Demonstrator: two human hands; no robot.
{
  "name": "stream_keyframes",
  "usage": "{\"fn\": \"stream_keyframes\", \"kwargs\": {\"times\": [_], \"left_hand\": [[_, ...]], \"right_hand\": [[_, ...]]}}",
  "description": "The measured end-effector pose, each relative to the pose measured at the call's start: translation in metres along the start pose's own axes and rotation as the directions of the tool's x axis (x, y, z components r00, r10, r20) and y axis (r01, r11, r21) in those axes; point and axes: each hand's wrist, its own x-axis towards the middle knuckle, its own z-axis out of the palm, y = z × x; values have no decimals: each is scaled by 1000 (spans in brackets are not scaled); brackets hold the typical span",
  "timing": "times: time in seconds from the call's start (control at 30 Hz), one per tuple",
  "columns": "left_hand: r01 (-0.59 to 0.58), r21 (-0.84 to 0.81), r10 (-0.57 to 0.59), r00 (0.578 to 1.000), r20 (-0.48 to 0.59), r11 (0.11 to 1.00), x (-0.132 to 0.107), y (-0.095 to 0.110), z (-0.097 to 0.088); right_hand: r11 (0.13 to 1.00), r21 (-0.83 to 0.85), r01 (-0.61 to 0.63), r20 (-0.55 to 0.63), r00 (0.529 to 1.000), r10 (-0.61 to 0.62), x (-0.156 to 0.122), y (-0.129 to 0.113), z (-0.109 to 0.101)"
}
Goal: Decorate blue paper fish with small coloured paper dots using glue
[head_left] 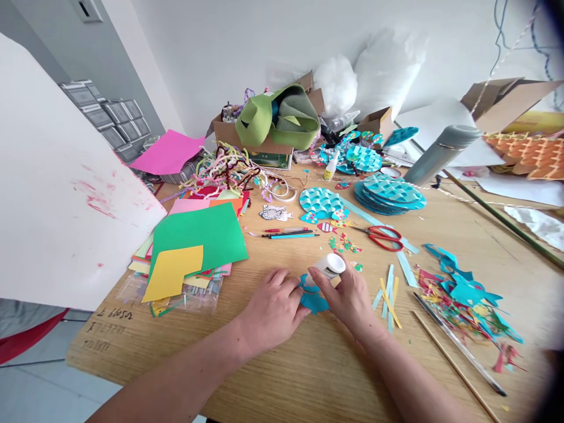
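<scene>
On a wooden table, a far cardboard box holds green fabric; near, the right hand curls around a white bottle, the left hand pinching blue paper.

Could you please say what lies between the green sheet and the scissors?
The head view shows writing tools, a striped paper fish and paper scraps.

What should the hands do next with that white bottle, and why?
Probably give it one gentle squeeze. The right hand holds the white bottle tipped, base up, by the blue paper piece, and the left hand touches that paper's left side, which may keep it steady. The bottle's tip is hidden, so I can't tell if anything is coming out already.
</scene>
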Motion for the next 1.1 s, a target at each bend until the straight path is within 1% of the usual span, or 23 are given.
{"fn": "stream_keyframes", "kwargs": {"times": [0.17,0.4,0.53,0.73,0.87,1.03,1.1], "left_hand": [[-4,-1,4,1000,5,1000,0,0,0],[-2,6,2,1000,4,1000,0,0,-1],[-3,13,3,1000,6,1000,0,0,-1],[0,8,0,1000,21,1000,-1,0,0],[3,13,-3,1000,13,1000,-1,0,0],[0,10,0,1000,13,1000,-1,0,0],[-2,7,2,1000,11,1000,-1,-1,0]], "right_hand": [[999,-26,-27,-55,998,26,1,-1,0],[1000,2,9,-6,1000,-9,-1,-1,0],[1000,18,-3,11,1000,3,-1,-1,0],[1000,7,-10,-8,1000,10,0,0,-1],[999,37,-10,22,1000,9,0,0,-2],[1000,3,-17,-32,999,17,-1,0,-1],[1000,-8,-24,-31,999,24,-1,0,-1]]}}
